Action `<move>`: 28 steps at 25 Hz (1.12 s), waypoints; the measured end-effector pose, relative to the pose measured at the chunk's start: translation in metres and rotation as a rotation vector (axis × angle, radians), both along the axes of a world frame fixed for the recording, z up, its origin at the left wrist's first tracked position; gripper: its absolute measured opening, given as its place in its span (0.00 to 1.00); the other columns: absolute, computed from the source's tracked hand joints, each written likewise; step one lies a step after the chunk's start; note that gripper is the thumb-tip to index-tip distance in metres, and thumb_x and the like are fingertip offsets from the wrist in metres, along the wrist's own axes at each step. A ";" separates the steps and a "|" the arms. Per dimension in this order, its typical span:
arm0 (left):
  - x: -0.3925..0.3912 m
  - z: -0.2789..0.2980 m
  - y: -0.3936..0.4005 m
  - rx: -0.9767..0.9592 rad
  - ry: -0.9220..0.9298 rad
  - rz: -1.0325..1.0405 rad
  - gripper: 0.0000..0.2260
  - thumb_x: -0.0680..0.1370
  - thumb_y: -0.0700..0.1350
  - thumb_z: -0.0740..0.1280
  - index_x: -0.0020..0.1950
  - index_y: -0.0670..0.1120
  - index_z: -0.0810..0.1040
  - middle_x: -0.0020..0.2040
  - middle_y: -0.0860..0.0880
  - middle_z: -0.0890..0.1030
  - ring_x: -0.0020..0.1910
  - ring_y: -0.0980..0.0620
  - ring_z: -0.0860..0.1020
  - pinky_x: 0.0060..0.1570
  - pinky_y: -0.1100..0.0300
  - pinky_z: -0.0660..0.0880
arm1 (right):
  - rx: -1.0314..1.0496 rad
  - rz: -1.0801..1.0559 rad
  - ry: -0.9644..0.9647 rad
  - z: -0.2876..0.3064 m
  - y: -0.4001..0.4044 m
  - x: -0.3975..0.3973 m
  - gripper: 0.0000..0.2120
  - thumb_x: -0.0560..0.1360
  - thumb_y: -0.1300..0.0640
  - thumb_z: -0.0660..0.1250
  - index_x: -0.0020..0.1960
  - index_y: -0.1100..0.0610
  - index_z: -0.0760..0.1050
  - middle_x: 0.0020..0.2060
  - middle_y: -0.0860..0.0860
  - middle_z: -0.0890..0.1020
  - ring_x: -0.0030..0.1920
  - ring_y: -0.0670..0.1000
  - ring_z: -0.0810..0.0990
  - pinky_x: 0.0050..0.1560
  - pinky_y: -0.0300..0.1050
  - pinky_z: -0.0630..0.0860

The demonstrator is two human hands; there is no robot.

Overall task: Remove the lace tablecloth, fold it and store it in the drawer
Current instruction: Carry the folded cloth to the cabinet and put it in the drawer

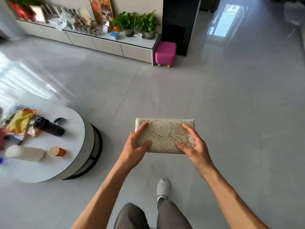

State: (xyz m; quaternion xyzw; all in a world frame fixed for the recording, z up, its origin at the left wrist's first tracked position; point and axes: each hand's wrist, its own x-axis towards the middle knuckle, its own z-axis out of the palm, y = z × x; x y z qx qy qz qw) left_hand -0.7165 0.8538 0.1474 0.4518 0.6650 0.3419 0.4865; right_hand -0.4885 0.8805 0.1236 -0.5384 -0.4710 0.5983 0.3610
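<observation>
The cream lace tablecloth (165,129) is folded into a thick rectangle and held in the air in front of me, above the grey tiled floor. My left hand (135,144) grips its left end, thumb on top and fingers spread over the lace. My right hand (193,144) grips its right end the same way. A long low cabinet (105,47) with several drawer fronts, all closed, runs along the far wall.
A round white coffee table (69,162) stands at my left with a black flask (49,127), a white bottle (24,153), an orange paper cup (57,151) and snack bags. A pink stool (165,52) sits by the cabinet's right end. Potted plants (137,23) stand on the cabinet.
</observation>
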 end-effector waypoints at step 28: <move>-0.458 -0.159 0.943 -0.023 0.319 -0.228 0.40 0.69 0.57 0.70 0.75 0.67 0.52 0.50 0.54 0.67 0.47 0.62 0.72 0.47 0.59 0.76 | -0.037 -0.057 -0.211 -0.171 0.913 -0.462 0.37 0.68 0.42 0.76 0.71 0.32 0.63 0.62 0.44 0.72 0.63 0.32 0.70 0.61 0.36 0.69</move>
